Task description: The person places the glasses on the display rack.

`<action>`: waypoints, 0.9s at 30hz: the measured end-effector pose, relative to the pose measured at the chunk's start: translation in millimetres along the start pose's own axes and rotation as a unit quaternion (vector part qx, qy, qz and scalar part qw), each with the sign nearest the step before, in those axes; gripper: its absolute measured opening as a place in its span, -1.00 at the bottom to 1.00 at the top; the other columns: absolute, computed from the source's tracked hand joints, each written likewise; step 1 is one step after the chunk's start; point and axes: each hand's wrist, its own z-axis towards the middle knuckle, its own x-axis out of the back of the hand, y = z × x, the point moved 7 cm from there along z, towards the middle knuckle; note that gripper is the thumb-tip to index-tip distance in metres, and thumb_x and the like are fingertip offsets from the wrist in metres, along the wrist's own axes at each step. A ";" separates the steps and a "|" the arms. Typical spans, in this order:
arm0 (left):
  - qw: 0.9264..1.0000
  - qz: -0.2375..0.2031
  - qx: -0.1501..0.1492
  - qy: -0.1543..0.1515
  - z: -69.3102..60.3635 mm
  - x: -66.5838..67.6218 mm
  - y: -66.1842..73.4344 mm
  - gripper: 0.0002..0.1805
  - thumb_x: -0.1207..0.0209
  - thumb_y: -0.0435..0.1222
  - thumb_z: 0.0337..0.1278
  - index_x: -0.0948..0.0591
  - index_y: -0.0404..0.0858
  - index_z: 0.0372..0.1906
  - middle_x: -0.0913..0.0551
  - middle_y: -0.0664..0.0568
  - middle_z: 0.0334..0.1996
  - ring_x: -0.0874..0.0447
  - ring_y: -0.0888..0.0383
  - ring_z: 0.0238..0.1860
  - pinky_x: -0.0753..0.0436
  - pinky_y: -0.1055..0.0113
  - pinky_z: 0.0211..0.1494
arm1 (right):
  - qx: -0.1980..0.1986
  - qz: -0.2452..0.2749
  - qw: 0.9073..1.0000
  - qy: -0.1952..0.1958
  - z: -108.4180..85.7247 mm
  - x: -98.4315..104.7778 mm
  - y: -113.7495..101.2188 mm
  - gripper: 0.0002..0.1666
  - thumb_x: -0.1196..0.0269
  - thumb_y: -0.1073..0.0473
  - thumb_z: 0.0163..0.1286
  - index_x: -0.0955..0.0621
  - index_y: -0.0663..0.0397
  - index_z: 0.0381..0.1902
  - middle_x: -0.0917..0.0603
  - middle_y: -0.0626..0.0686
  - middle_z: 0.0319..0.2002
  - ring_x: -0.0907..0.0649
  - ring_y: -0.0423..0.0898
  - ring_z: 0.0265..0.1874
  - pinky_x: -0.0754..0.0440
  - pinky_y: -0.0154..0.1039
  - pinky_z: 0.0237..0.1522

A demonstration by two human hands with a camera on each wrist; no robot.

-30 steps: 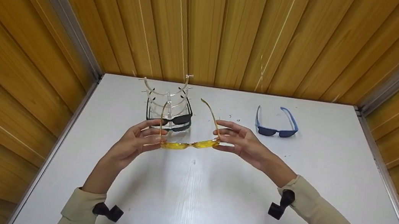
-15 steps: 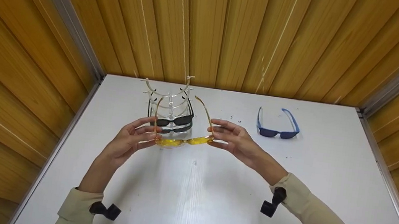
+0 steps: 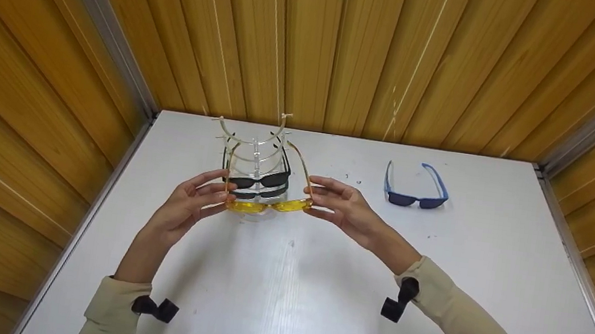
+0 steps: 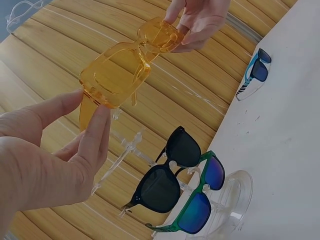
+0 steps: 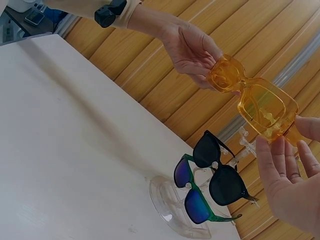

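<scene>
Yellow see-through sunglasses [image 3: 292,205] hang between both hands in the air, their temples unfolded and pointing away. My left hand [image 3: 186,202] pinches them at the left hinge corner, and my right hand [image 3: 346,208] pinches the right one. Just behind and below stands a clear display rack [image 3: 257,156] with tiered curved arms. Black sunglasses [image 4: 160,188] sit on one tier, above green-framed sunglasses [image 4: 195,212] with blue mirrored lenses. In the head view the yellow pair stands in front of the rack's lower part; both wrist views show it apart from the rack.
Blue sunglasses [image 3: 415,200] with dark lenses lie unfolded on the white table [image 3: 279,302], to the right of the rack. Wood-patterned walls [image 3: 335,51] close in the back and sides. The rack's round clear base [image 5: 170,210] rests on the table.
Both hands have carried the yellow sunglasses left and slightly away from the body, closer to the rack in the head view. The hold at both hinges stays the same.
</scene>
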 end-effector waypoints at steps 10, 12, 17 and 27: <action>1.000 -0.001 -0.006 0.023 7.8 15.4 -3.7 -0.33 -0.27 -0.45 0.31 -0.35 -0.29 0.48 -0.77 -0.04 0.05 -0.81 0.16 -0.04 -0.74 0.22 0.20 | -0.003 -0.004 1.000 0.009 13.5 -3.8 5.6 -0.41 -0.21 0.39 0.46 -0.40 0.30 0.41 -0.65 0.09 0.13 -0.70 -0.12 0.09 -0.64 -0.07 0.32; 1.000 0.002 -0.005 0.027 9.9 17.6 -5.0 -0.31 -0.28 -0.44 0.31 -0.33 -0.30 0.49 -0.78 0.00 0.02 -0.81 0.17 -0.04 -0.74 0.23 0.20 | -0.007 -0.006 1.000 0.009 16.5 -3.1 7.4 -0.40 -0.21 0.38 0.47 -0.39 0.30 0.43 -0.64 0.09 0.16 -0.70 -0.13 0.10 -0.62 -0.06 0.35; 0.999 0.006 -0.005 0.037 14.7 19.6 -6.1 -0.32 -0.28 -0.42 0.32 -0.34 -0.30 0.50 -0.79 0.11 -0.05 -0.81 0.18 -0.04 -0.74 0.26 0.20 | -0.009 -0.012 1.000 0.010 23.0 0.8 10.1 -0.39 -0.21 0.37 0.48 -0.38 0.28 0.44 -0.61 0.11 0.21 -0.68 -0.12 0.14 -0.58 -0.04 0.39; 0.999 0.004 -0.007 0.047 21.5 24.5 -1.2 -0.34 -0.29 -0.41 0.30 -0.39 -0.28 0.47 -0.79 0.07 -0.02 -0.81 0.18 -0.03 -0.74 0.27 0.19 | -0.009 -0.017 1.000 0.017 34.2 2.6 8.5 -0.40 -0.20 0.37 0.48 -0.40 0.24 0.45 -0.58 0.13 0.27 -0.66 -0.11 0.16 -0.57 -0.04 0.40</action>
